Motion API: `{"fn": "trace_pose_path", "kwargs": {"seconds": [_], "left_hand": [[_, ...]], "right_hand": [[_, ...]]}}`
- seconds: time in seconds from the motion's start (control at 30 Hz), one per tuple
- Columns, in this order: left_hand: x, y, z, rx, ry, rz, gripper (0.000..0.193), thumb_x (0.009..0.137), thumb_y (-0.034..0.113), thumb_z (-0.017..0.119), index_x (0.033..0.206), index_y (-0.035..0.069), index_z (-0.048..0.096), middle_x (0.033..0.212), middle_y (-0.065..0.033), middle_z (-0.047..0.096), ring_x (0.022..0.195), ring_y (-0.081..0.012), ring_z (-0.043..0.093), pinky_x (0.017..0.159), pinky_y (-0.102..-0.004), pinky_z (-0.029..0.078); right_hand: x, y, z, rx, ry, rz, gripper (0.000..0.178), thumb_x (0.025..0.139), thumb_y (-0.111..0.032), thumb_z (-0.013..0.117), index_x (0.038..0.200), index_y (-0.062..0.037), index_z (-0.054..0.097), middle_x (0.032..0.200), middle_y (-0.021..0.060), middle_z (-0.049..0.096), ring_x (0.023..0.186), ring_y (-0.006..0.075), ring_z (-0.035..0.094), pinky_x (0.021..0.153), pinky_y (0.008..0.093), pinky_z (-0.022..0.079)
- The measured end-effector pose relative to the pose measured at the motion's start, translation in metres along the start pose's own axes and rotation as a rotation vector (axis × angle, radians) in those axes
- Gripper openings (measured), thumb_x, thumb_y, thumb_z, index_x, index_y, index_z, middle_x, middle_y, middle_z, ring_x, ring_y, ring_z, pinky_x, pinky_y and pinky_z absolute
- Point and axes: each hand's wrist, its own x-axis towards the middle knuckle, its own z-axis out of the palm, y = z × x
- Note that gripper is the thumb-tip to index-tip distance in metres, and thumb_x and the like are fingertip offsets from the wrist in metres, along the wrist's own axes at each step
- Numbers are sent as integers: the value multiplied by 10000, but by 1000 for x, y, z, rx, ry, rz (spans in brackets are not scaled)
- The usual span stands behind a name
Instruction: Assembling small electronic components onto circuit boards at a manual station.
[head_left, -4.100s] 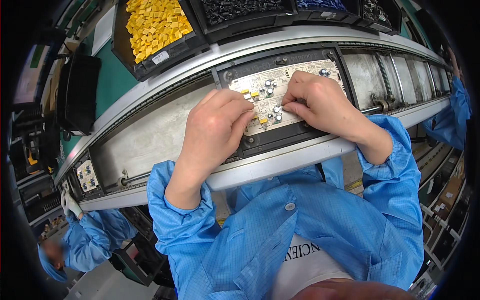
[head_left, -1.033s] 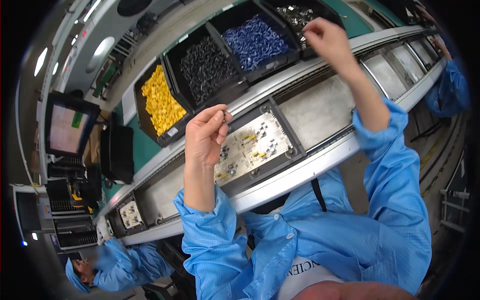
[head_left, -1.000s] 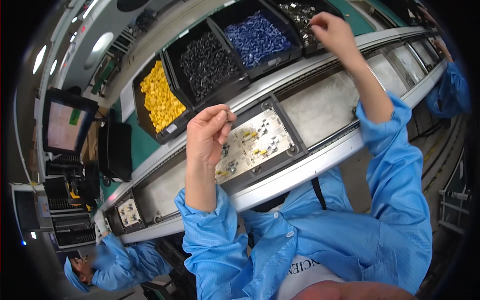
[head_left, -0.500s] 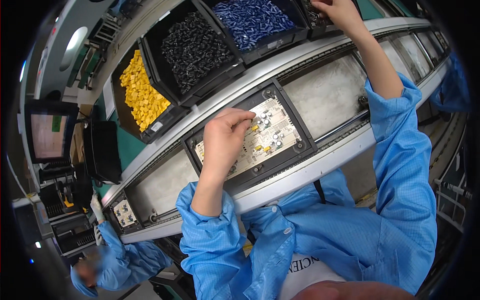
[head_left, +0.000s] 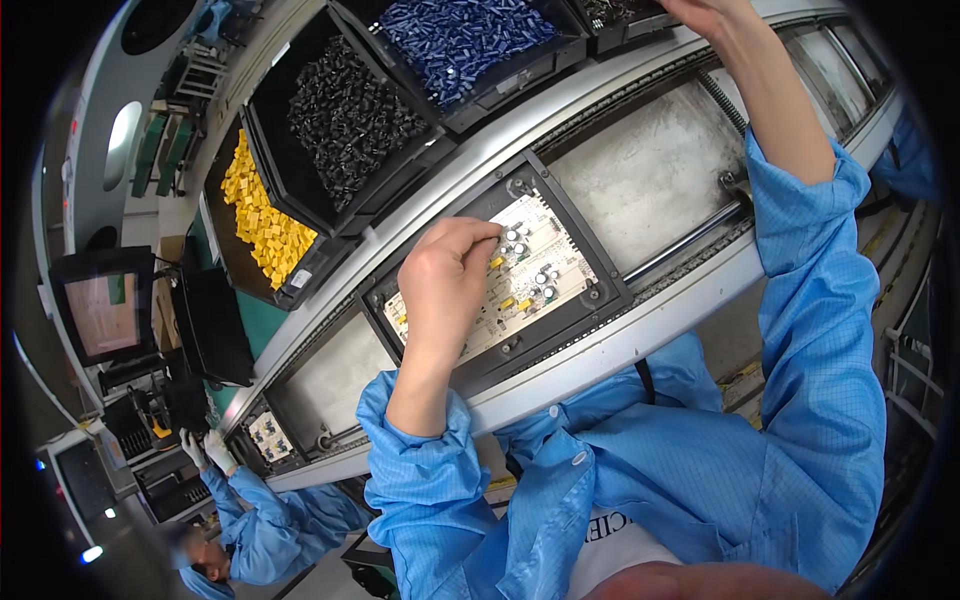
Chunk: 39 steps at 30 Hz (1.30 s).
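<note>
A pale circuit board [head_left: 545, 222] lies in a black frame [head_left: 572, 190] on the conveyor, carrying silver-topped round capacitors [head_left: 515, 238] and a few small yellow parts [head_left: 508, 303]. Over its left half, my left hand [head_left: 440, 275] has thumb and fingertips pinched together beside the capacitors. Whatever those fingertips hold is hidden. Up at the top edge, my right hand [head_left: 708, 14] is by a bin of small dark metallic parts [head_left: 612, 10]. The picture's edge cuts off its fingers, so their grip does not show.
Beyond the conveyor's far rail [head_left: 470, 165] stand black bins with yellow block parts [head_left: 262, 225], black parts [head_left: 345, 125] and blue cylindrical parts [head_left: 465, 45]. Another framed board [head_left: 270, 437] sits down the line at left, near a gloved co-worker [head_left: 295, 525]. A monitor [head_left: 102, 312] stands far left.
The view has shifted a little, so the bins appear farther left and higher. My left hand stays pinched at the same spot on the board. The co-worker's gloved hands have moved.
</note>
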Motion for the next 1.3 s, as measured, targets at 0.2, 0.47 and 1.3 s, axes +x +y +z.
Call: {"fn": "trace_pose_path", "kwargs": {"seconds": [0.2, 0.47, 1.3], "left_hand": [[-3, -5, 1, -32, 26, -31, 113, 781, -12, 685, 879, 37, 715, 904, -83, 696, 805, -244, 668, 721, -307, 529], [-1, -1, 4, 78, 41, 64, 134, 753, -14, 700, 864, 61, 699, 864, -71, 692, 779, -245, 662, 681, -319, 526], [9, 8, 2, 371, 7, 338, 194, 699, 8, 719, 869, 94, 680, 808, -57, 669, 736, -241, 636, 619, -338, 508]], "right_hand": [[-15, 16, 67, -261, 399, -40, 131, 939, -21, 568, 1035, 62, 599, 906, 134, 660, 749, 167, 663, 669, 218, 577], [-32, 40, 74, -50, 260, 88, 211, 944, -13, 554, 1133, 78, 572, 942, 151, 652, 794, 178, 668, 704, 237, 590], [-36, 131, 94, -307, 267, 484, 169, 959, -126, 577, 1065, 3, 601, 890, 98, 687, 740, 139, 690, 635, 212, 583]]}}
